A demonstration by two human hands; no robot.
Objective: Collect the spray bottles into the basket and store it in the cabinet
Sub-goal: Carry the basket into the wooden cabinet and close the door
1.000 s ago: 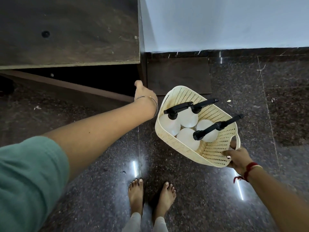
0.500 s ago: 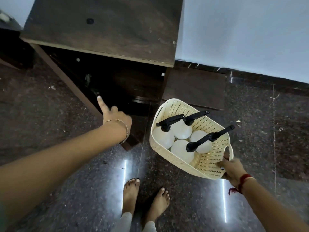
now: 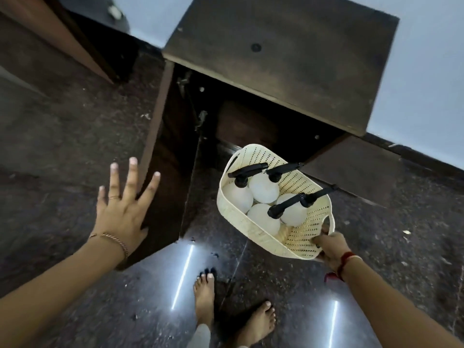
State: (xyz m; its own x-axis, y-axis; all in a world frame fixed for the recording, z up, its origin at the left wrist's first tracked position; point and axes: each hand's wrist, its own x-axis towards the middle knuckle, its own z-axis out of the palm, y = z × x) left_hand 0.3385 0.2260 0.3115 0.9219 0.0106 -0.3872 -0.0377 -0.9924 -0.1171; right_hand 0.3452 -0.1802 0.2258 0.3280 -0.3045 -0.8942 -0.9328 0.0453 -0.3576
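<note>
Four spray bottles [image 3: 262,188] are already gathered in the basket [image 3: 253,232], gripped by the right hand [image 3: 330,247] near the open cabinet [image 3: 288,59] — storing remains; the left hand [image 3: 123,209] is spread open, empty.

The right hand [image 3: 329,247] grips the basket [image 3: 241,222] of four spray bottles [image 3: 263,188] at its five o'clock rim; the left hand [image 3: 120,212], fingers spread, rests against the open cabinet door [image 3: 163,177].
</note>
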